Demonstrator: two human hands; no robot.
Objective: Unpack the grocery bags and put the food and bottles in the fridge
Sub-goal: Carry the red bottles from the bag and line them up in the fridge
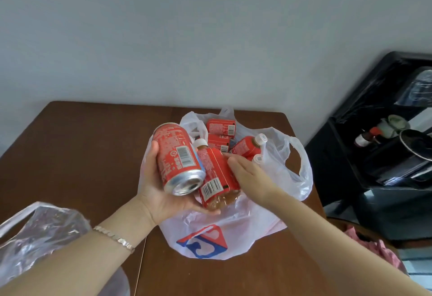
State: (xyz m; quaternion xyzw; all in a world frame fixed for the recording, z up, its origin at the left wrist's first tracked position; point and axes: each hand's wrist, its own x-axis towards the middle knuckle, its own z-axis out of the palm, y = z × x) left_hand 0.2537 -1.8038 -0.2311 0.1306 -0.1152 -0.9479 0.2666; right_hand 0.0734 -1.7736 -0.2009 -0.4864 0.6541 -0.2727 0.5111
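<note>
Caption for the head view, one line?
Left hand holds a red can and a bottle over the white bag; right hand touches that bottle.

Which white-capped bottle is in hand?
The red-labelled, white-capped plastic bottle cradled in the left hand beside the red drink can, right hand touching it. The other bottles lie in the white plastic bag.

Left hand (163, 194) holds can (177, 158), bottle (216, 174); bag (210, 242) beneath.

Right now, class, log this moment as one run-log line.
left hand: holds red can, bottle | right hand: flat, at bottle | white bag: on table, bottles inside
</note>
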